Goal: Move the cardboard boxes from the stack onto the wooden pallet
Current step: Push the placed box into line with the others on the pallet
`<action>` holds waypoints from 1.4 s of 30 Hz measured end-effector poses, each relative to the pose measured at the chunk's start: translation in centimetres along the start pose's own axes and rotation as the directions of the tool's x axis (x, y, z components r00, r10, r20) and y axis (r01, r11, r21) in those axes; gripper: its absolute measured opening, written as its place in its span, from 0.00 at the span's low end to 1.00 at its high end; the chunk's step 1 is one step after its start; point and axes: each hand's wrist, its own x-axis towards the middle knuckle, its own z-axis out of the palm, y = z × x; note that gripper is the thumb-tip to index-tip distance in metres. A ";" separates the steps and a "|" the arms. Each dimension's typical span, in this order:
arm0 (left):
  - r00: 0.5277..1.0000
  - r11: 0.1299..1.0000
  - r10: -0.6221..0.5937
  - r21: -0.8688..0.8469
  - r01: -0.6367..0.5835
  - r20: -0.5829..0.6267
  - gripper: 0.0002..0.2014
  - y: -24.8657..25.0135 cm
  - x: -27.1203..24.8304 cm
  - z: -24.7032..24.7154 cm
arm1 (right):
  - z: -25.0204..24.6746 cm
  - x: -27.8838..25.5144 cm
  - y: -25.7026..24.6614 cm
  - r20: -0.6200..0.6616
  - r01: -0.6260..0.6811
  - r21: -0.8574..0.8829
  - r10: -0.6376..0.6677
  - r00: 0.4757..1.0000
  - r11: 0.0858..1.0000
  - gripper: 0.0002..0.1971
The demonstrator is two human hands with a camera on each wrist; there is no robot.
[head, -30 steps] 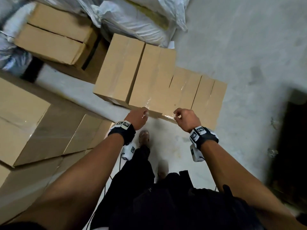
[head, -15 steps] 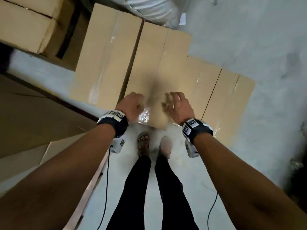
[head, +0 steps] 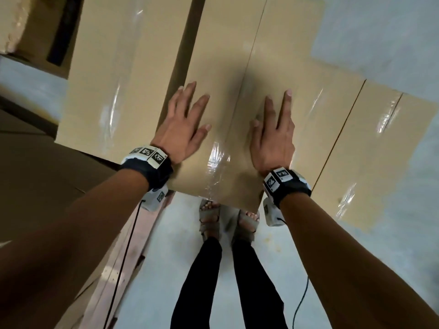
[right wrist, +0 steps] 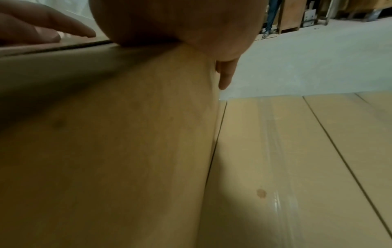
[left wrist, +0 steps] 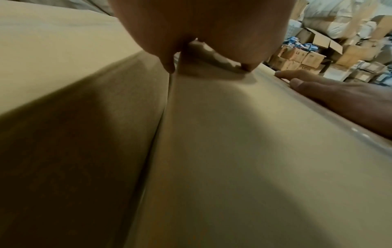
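Cardboard box [head: 123, 74] at my left stands tall, plain brown with a clear tape strip. Beside it, touching, the middle box [head: 228, 67] carries my left hand [head: 183, 129] and right hand [head: 273, 136], both flat with fingers spread. Lower boxes [head: 370, 148] lie to its right on the grey floor [head: 380, 32].

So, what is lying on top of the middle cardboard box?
The left hand and right hand lie flat on the cardboard box, fingers spread, either side of its clear tape. What is under the palms is hidden.
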 end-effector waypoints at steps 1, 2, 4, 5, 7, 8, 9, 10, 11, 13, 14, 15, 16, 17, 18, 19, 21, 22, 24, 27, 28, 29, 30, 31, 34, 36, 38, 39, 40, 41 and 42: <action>1.000 1.000 0.020 -0.015 -0.020 0.002 0.33 0.3 0.4 -0.2 | -0.4 -0.1 0.3 -0.005 0.002 0.013 -0.002 1.000 1.000 0.28; 0.999 0.999 0.048 -0.025 -0.048 0.006 0.33 0.4 1.0 -0.3 | -0.7 -0.2 0.7 -0.006 0.005 0.028 -0.005 1.000 1.000 0.28; 0.991 0.991 0.132 -0.032 -0.132 0.015 0.32 0.5 2.5 -0.8 | -1.1 -0.2 1.4 -0.007 0.013 0.051 -0.013 1.000 0.999 0.29; 0.983 0.983 0.184 -0.029 -0.184 0.017 0.32 0.4 3.4 -1.0 | -1.3 -0.3 1.7 -0.010 0.016 0.060 -0.015 1.000 0.998 0.29; 0.962 0.962 0.273 -0.024 -0.273 0.009 0.32 0.5 5.2 -1.5 | -1.5 -0.3 2.2 -0.015 0.020 0.084 -0.018 1.000 0.996 0.29; 0.954 0.954 0.300 -0.023 -0.300 0.001 0.32 0.6 6.0 -1.9 | -1.5 -0.3 2.3 -0.017 0.019 0.097 -0.017 1.000 0.995 0.29; 0.947 0.947 0.321 -0.022 -0.321 -0.006 0.33 0.7 6.6 -2.1 | -1.6 -0.3 2.4 -0.020 0.019 0.111 -0.017 1.000 0.994 0.29; 0.941 0.941 0.338 -0.022 -0.338 -0.012 0.34 0.8 7.0 -2.4 | -1.6 -0.3 2.6 -0.028 0.025 0.125 -0.022 0.999 0.992 0.29; 0.938 0.937 0.348 -0.023 -0.348 -0.014 0.34 0.9 7.2 -2.5 | -1.7 -0.2 2.8 -0.036 0.035 0.143 -0.031 0.999 0.989 0.29; 0.939 0.939 0.343 -0.036 -0.343 -0.015 0.35 0.9 7.3 -2.4 | -1.9 0.3 3.1 -0.053 0.070 0.191 -0.061 0.997 0.979 0.28; 0.943 0.942 0.331 -0.048 -0.332 -0.017 0.35 0.8 7.1 -2.3 | -2.0 0.6 3.3 -0.054 0.090 0.219 -0.080 0.995 0.972 0.28; 0.948 0.946 0.318 -0.058 -0.319 -0.021 0.35 0.8 7.0 -2.2 | -2.0 1.0 3.4 -0.052 0.108 0.246 -0.099 0.994 0.963 0.28; 0.950 0.948 0.310 -0.066 -0.312 -0.028 0.34 0.7 7.0 -2.1 | -2.1 1.4 3.5 -0.047 0.125 0.266 -0.117 0.992 0.956 0.29; 0.950 0.948 0.309 -0.074 -0.311 -0.036 0.34 0.7 6.9 -2.0 | -2.1 1.6 3.5 -0.036 0.138 0.277 -0.133 0.990 0.951 0.30; 0.949 0.946 0.312 -0.081 -0.314 -0.044 0.34 0.6 6.8 -1.9 | -2.2 1.7 3.4 -0.023 0.147 0.284 -0.146 0.989 0.948 0.31; 0.949 0.945 0.310 -0.091 -0.313 -0.048 0.34 0.5 6.7 -1.9 | -2.2 1.8 3.4 -0.016 0.152 0.285 -0.154 0.988 0.946 0.32; 0.957 0.951 0.287 -0.112 -0.289 -0.039 0.35 0.6 6.1 -1.7 | -2.5 1.4 3.3 -0.022 0.166 0.282 -0.166 0.986 0.945 0.32; 0.963 0.955 0.269 -0.122 -0.271 -0.032 0.35 0.6 5.5 -1.6 | -2.8 1.1 3.3 -0.025 0.174 0.283 -0.174 0.984 0.943 0.32; 0.972 0.962 0.232 -0.140 -0.234 -0.029 0.36 0.9 4.1 -1.1 | -4.0 0.3 3.1 -0.008 0.190 0.275 -0.195 0.981 0.942 0.33; 0.981 0.962 0.185 -0.193 -0.193 -0.058 0.37 2.1 1.3 -1.2 | -6.8 -1.2 2.5 0.038 0.200 0.245 -0.215 0.976 0.949 0.34; 0.983 0.960 0.170 -0.217 -0.180 -0.062 0.38 2.8 0.4 -1.5 | -8.0 -1.7 2.2 0.049 0.200 0.239 -0.217 0.975 0.950 0.34; 0.986 0.957 0.153 -0.239 -0.164 -0.062 0.38 3.6 -0.6 -1.9 | -9.3 -2.3 1.9 0.057 0.204 0.235 -0.223 0.973 0.950 0.34; 0.988 0.955 0.141 -0.254 -0.153 -0.067 0.39 4.4 -1.5 -2.5 | -10.7 -2.8 1.5 0.062 0.211 0.232 -0.231 0.971 0.949 0.33; 0.988 0.953 0.133 -0.262 -0.149 -0.078 0.39 5.2 -2.4 -3.2 | -12.2 -3.3 1.1 0.069 0.217 0.227 -0.238 0.969 0.949 0.33; 0.988 0.954 0.111 -0.269 -0.136 -0.104 0.39 8.1 -5.0 -6.0 | -16.7 -5.2 -0.5 0.068 0.229 0.209 -0.247 0.967 0.951 0.34; 0.988 0.955 0.101 -0.268 -0.129 -0.115 0.38 10.0 -6.8 -8.5 | -20.0 -6.7 -1.9 0.043 0.248 0.208 -0.262 0.964 0.946 0.34; 0.985 0.947 0.107 -0.289 -0.143 -0.138 0.38 12.0 -8.9 -11.5 | -23.4 -8.6 -3.3 -0.001 0.281 0.212 -0.287 0.958 0.936 0.33; 0.982 0.943 0.112 -0.296 -0.153 -0.152 0.38 13.0 -10.0 -13.1 | -25.1 -9.5 -4.2 -0.014 0.293 0.216 -0.297 0.955 0.931 0.33; 0.979 0.942 0.117 -0.294 -0.163 -0.169 0.37 14.0 -11.4 -14.7 | -27.0 -10.6 -5.1 -0.017 0.300 0.218 -0.304 0.953 0.929 0.33; 0.976 0.943 0.115 -0.289 -0.166 -0.186 0.37 15.0 -12.9 -16.3 | -28.8 -11.6 -6.0 -0.016 0.310 0.221 -0.315 0.949 0.925 0.33; 0.974 0.944 0.106 -0.287 -0.161 -0.200 0.36 16.0 -14.4 -17.9 | -30.5 -12.5 -7.0 -0.014 0.325 0.224 -0.330 0.944 0.919 0.33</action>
